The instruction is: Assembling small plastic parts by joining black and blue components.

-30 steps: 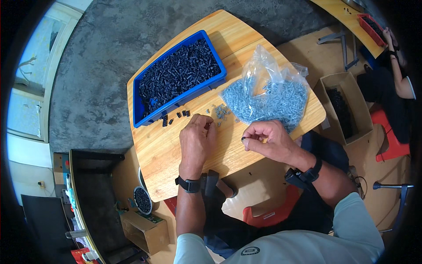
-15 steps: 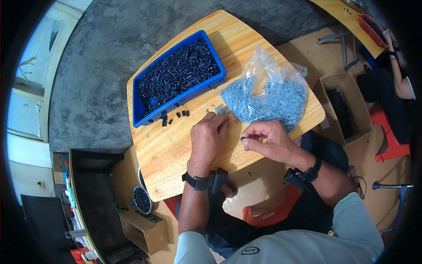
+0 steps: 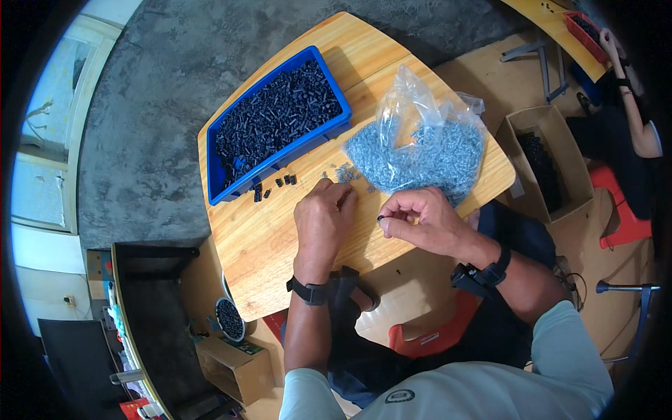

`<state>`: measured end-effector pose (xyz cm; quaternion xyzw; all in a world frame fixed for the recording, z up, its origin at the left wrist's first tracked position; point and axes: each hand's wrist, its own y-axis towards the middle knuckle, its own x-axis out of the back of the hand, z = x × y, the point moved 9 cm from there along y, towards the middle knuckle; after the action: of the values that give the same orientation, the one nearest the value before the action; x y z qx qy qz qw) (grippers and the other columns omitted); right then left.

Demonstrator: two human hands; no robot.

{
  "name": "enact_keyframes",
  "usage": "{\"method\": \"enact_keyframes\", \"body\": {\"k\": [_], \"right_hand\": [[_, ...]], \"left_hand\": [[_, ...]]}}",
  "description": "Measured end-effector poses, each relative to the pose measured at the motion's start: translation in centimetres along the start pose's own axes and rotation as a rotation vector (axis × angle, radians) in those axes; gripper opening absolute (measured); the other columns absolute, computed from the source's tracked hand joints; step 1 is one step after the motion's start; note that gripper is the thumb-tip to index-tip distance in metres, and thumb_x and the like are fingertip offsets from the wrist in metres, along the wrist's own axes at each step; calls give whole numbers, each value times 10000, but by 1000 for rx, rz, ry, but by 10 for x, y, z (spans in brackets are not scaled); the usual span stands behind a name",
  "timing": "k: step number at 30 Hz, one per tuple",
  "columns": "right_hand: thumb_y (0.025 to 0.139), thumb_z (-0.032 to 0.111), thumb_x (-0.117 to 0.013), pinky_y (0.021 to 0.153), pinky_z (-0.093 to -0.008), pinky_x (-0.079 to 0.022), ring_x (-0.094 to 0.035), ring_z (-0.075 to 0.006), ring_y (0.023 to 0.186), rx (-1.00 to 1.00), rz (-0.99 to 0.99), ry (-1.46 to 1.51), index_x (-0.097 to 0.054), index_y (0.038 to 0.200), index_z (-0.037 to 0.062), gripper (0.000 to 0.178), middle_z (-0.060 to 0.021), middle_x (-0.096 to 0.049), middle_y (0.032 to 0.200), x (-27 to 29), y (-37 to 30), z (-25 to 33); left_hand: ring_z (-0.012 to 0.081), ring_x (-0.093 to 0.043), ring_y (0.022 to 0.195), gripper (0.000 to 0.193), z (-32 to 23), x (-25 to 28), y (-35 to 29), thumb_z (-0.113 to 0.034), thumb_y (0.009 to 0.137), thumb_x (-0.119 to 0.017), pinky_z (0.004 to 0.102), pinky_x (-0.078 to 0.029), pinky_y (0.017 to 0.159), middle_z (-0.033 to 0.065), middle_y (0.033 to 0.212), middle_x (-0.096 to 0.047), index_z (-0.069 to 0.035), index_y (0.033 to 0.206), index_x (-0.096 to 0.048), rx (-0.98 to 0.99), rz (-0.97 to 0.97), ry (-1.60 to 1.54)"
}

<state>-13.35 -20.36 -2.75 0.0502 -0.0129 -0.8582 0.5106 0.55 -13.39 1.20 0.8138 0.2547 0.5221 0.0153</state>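
My right hand (image 3: 428, 222) pinches a small black cylindrical piece (image 3: 381, 218) between thumb and forefinger, just over the near part of the wooden table (image 3: 273, 259). My left hand (image 3: 323, 215) is beside it, knuckles up and fingers curled down; its fingertips are hidden, so what they hold cannot be made out. Just beyond the left hand lies a small loose pile of silvery screw-like pieces (image 3: 346, 173). A clear plastic bag (image 3: 448, 157) full of such pieces rests to the right. Several black pieces (image 3: 267, 194) lie near a blue bin (image 3: 280, 166) heaped with small black parts.
At right, a cardboard box (image 3: 577, 199) with dark parts stands on the floor near a red stool (image 3: 616, 203). A co-worker's hand (image 3: 610, 45) is at a red tray (image 3: 586, 49). Lower left are a bowl of black parts (image 3: 229, 318) and another cardboard box (image 3: 241, 371).
The whole view has shifted slightly. Both of my hands keep nearly the same pose and place, with the black piece still in the right hand's pinch.
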Motion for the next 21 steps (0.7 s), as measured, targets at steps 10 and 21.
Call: {"method": "enact_keyframes", "body": {"k": [10, 21], "right_hand": [[906, 93, -685, 640, -245, -512, -618, -58, 728, -3, 13, -51, -695, 906, -30, 123, -44, -701, 803, 0, -1, 0], [920, 90, -685, 656, -230, -523, -629, -54, 752, -89, -41, 3, -683, 962, -42, 138, -65, -731, 874, 1, -1, -15]], "left_hand": [[338, -662, 700, 66, -9, -4, -2, -77, 809, -707, 410, -521, 630, 146, 779, -652, -26, 849, -722, -83, 15, 148], [356, -672, 733, 79, -12, -5, -7, -94, 815, -698, 432, -528, 649, 169, 803, -667, -20, 828, -674, -94, 43, 112]]}}
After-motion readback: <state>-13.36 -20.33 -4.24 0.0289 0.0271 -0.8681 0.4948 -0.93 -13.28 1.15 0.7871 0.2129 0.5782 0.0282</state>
